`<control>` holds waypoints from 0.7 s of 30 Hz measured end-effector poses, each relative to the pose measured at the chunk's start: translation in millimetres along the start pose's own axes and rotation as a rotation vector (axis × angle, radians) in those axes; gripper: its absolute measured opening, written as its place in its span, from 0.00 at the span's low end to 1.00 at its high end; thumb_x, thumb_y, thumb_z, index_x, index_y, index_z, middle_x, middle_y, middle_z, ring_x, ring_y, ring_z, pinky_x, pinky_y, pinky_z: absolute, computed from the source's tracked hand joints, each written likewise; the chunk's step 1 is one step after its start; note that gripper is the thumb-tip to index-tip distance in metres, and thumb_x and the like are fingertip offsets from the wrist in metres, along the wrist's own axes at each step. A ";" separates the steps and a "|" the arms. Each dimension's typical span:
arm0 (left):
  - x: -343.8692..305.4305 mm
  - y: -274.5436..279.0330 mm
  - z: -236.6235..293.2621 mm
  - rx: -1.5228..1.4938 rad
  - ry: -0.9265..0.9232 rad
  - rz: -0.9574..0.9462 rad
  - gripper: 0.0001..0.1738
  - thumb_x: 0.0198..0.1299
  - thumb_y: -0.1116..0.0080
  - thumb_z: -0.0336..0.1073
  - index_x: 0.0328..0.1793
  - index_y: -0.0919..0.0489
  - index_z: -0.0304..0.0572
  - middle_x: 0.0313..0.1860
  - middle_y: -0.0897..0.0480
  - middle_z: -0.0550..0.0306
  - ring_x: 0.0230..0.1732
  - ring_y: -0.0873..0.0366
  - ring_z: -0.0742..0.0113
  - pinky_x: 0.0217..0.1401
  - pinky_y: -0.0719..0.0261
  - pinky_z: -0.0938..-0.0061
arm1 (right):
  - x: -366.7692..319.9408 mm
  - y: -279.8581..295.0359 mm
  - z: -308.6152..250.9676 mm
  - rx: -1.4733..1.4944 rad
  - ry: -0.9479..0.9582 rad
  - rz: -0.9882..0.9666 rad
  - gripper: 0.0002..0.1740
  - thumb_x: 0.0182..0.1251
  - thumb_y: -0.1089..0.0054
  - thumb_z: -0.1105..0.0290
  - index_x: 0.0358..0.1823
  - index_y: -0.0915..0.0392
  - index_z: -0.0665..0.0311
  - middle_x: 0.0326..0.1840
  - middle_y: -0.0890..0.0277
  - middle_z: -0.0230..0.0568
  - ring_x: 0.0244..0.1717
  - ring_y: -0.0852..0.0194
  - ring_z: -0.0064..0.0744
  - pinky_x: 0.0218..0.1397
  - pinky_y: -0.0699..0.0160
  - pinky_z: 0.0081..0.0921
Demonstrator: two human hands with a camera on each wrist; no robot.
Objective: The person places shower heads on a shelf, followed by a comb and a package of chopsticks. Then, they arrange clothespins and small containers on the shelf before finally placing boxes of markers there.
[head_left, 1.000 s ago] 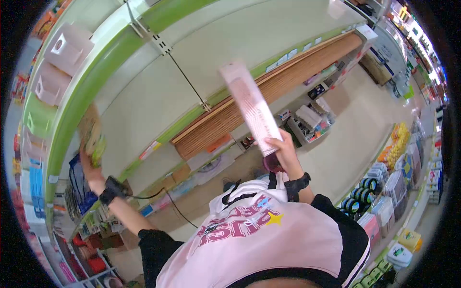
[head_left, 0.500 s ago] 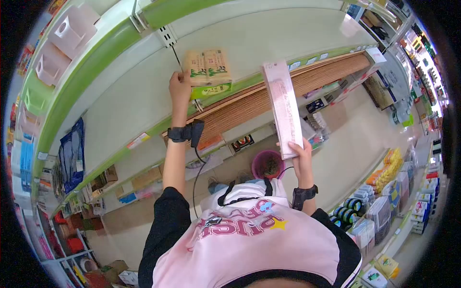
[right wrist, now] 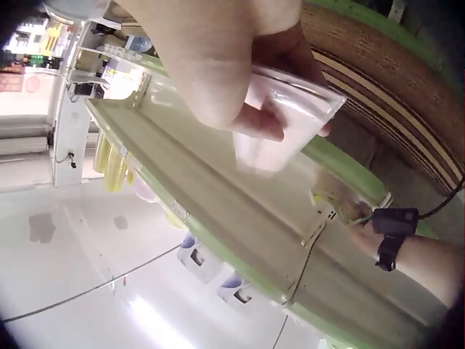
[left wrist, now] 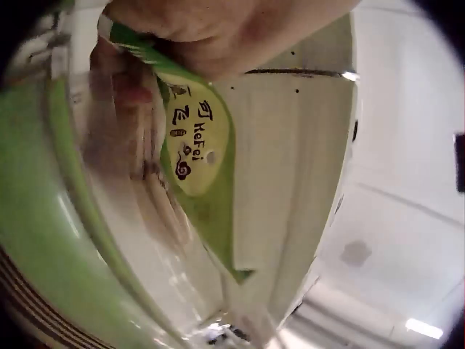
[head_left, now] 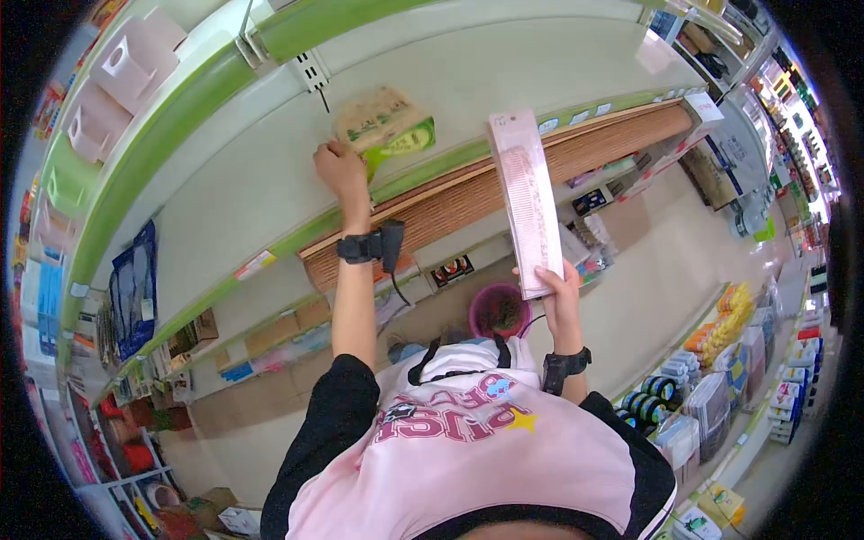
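Observation:
In the head view my left hand (head_left: 344,175) grips a clear packet (head_left: 378,117) with tan contents and a green label by its near left side. The packet is tilted over the pale shelf (head_left: 243,171). Seen from the left wrist, the hand's green label (left wrist: 196,138) shows "KeFei" on a yellow patch. My right hand (head_left: 562,292) holds a long pink comb pack (head_left: 526,202) upright by its bottom end, thumb across the front. A comb shows on the pack's face. From the right wrist, thumb and fingers pinch the pack's clear end (right wrist: 280,138).
Rolled brown slatted mats (head_left: 612,135) lie along the shelf below. A pink bucket (head_left: 500,310) stands on the floor near my feet. White holders (head_left: 135,58) sit on the upper shelf at left, a blue bag (head_left: 135,288) below them. Stocked shelves (head_left: 711,396) run along the right.
My left hand has carried the packet from the far left to the middle of the shelf, then tilted it. The right hand has brought the comb pack slightly right and more upright.

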State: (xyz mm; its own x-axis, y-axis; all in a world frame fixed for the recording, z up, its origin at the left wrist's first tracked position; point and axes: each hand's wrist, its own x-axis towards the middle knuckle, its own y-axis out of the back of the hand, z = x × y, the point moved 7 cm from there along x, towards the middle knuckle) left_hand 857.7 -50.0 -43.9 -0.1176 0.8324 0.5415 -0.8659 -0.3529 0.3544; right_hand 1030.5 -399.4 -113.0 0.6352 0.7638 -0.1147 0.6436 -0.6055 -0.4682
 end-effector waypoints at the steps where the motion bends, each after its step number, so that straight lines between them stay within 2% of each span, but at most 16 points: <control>1: -3.7 -1.7 -7.8 -0.203 0.133 0.032 0.09 0.56 0.55 0.28 0.28 0.30 0.27 0.28 0.29 0.37 0.32 0.30 0.40 0.35 0.33 0.58 | -0.2 0.0 0.4 -0.001 0.000 -0.002 0.22 0.54 0.48 0.75 0.51 0.35 0.78 0.44 0.25 0.52 0.40 0.22 0.41 0.42 0.23 0.26; 2: -5.8 -1.4 -8.0 -0.202 0.136 0.034 0.09 0.56 0.55 0.28 0.28 0.30 0.27 0.28 0.29 0.37 0.32 0.30 0.40 0.35 0.33 0.58 | -0.9 1.0 1.8 -0.001 -0.012 -0.001 0.22 0.54 0.48 0.75 0.50 0.35 0.78 0.43 0.25 0.52 0.40 0.22 0.41 0.42 0.23 0.26; 4: -8.7 16.8 46.4 0.033 -0.099 -0.103 0.08 0.56 0.55 0.28 0.27 0.32 0.29 0.25 0.29 0.39 0.30 0.30 0.42 0.33 0.33 0.59 | -1.6 3.8 3.5 -0.011 -0.032 -0.009 0.21 0.54 0.48 0.75 0.50 0.34 0.78 0.43 0.25 0.52 0.39 0.21 0.41 0.41 0.22 0.27; 11: 6.7 19.4 13.9 0.122 -0.081 -0.295 0.07 0.57 0.57 0.28 0.28 0.33 0.32 0.24 0.29 0.42 0.28 0.30 0.43 0.33 0.32 0.61 | 1.9 0.5 9.8 -0.016 -0.049 -0.039 0.21 0.54 0.48 0.75 0.50 0.34 0.77 0.42 0.25 0.51 0.40 0.22 0.41 0.39 0.22 0.27; 13: 1.9 21.7 21.6 -0.023 0.007 -0.399 0.06 0.56 0.56 0.28 0.29 0.32 0.33 0.26 0.28 0.40 0.31 0.29 0.41 0.34 0.32 0.59 | 3.5 -2.8 11.5 -0.018 -0.063 -0.049 0.21 0.55 0.48 0.75 0.50 0.34 0.77 0.43 0.25 0.51 0.39 0.22 0.41 0.39 0.22 0.27; 14: -0.1 20.4 17.3 -0.014 0.012 -0.384 0.06 0.56 0.56 0.28 0.29 0.32 0.33 0.26 0.28 0.40 0.31 0.29 0.41 0.34 0.32 0.59 | 4.7 -6.0 11.4 -0.023 -0.059 -0.066 0.21 0.55 0.49 0.75 0.50 0.34 0.77 0.43 0.25 0.51 0.39 0.22 0.40 0.39 0.22 0.27; 16: -0.7 21.0 25.5 0.084 -0.228 -0.225 0.05 0.55 0.55 0.29 0.30 0.30 0.33 0.28 0.26 0.39 0.33 0.28 0.39 0.35 0.32 0.56 | 8.8 -15.5 13.0 -0.030 -0.066 -0.105 0.20 0.55 0.49 0.75 0.50 0.34 0.76 0.43 0.25 0.51 0.39 0.22 0.40 0.38 0.22 0.27; 17: 0.7 21.2 24.5 0.098 -0.218 -0.211 0.05 0.55 0.55 0.29 0.30 0.30 0.33 0.28 0.26 0.39 0.33 0.28 0.39 0.35 0.32 0.56 | 10.1 -19.3 12.4 -0.034 -0.064 -0.107 0.20 0.55 0.49 0.75 0.50 0.34 0.76 0.42 0.25 0.50 0.39 0.22 0.39 0.38 0.22 0.26; 19: 0.3 16.2 30.4 0.113 -0.135 -0.375 0.05 0.54 0.52 0.29 0.30 0.29 0.32 0.29 0.25 0.38 0.35 0.28 0.39 0.37 0.31 0.55 | 10.8 -24.9 13.3 -0.046 -0.073 -0.106 0.20 0.55 0.49 0.74 0.50 0.34 0.76 0.41 0.25 0.49 0.39 0.22 0.38 0.38 0.23 0.27; 20: 1.4 15.0 29.4 0.123 -0.121 -0.361 0.05 0.54 0.52 0.29 0.30 0.29 0.32 0.29 0.25 0.38 0.35 0.28 0.39 0.37 0.31 0.55 | 9.1 -31.6 12.6 -0.052 -0.084 -0.123 0.20 0.55 0.49 0.74 0.50 0.34 0.76 0.41 0.25 0.49 0.39 0.22 0.38 0.38 0.23 0.27; 21: 5.5 12.6 34.2 0.111 -0.176 -0.385 0.07 0.55 0.52 0.31 0.33 0.28 0.32 0.31 0.26 0.37 0.36 0.28 0.38 0.38 0.30 0.56 | 6.1 -42.4 6.9 -0.037 -0.081 -0.127 0.20 0.55 0.49 0.74 0.49 0.34 0.76 0.41 0.25 0.49 0.39 0.22 0.38 0.38 0.23 0.27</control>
State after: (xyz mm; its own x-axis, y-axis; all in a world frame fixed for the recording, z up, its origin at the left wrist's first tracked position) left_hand 862.7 -64.5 -10.4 0.2967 0.8303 0.4718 -0.7718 -0.0825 0.6305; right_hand 1004.1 -367.6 -99.9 0.5122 0.8494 -0.1275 0.7328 -0.5096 -0.4509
